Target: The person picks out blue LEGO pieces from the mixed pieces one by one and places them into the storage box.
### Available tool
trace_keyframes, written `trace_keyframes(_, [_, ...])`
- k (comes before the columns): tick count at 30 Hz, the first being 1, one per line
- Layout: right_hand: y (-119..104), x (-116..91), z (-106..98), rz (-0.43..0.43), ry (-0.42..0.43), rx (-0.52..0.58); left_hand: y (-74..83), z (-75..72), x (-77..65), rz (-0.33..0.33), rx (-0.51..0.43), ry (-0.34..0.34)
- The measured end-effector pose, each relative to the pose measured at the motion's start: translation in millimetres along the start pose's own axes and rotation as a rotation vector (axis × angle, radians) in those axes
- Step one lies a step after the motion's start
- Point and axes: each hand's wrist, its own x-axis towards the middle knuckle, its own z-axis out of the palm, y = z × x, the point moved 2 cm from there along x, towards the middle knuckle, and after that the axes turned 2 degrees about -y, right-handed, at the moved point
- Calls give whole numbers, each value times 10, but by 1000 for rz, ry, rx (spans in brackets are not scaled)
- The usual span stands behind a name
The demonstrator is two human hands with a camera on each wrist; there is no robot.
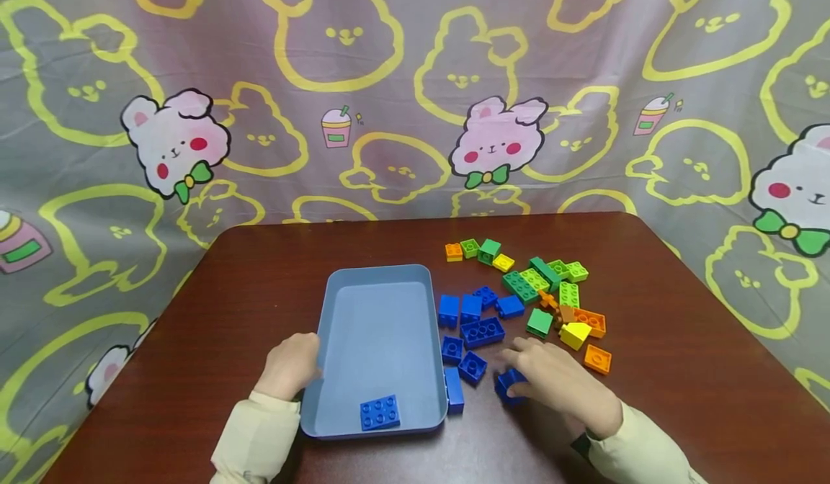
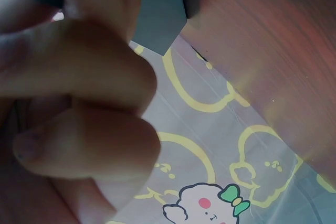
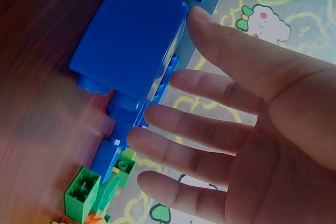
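My left hand (image 1: 289,364) grips the left rim of a grey-blue tray (image 1: 372,274); in the left wrist view its curled fingers (image 2: 79,72) cover much of the tray's edge (image 2: 160,14). One blue block with studs (image 1: 380,413) lies inside, at the tray's near end. To the right of the tray, my right hand (image 1: 551,376) reaches over a blue block (image 1: 508,385) on the table. The right wrist view shows that block (image 3: 131,40) close up, with straight, spread fingers (image 3: 194,124) beside it and the thumb tip at its corner, touching or nearly so.
Several blue blocks (image 1: 483,332) lie along the tray's right side. Green blocks (image 1: 521,287), yellow ones (image 1: 575,335) and orange ones (image 1: 597,359) are scattered farther right and back on the brown table (image 1: 272,275). A patterned curtain (image 1: 389,109) hangs behind.
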Motion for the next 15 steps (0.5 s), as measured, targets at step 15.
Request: trace_keyframes(15, [75, -66, 28, 4, -153, 95, 14, -5, -2, -14, 7, -8])
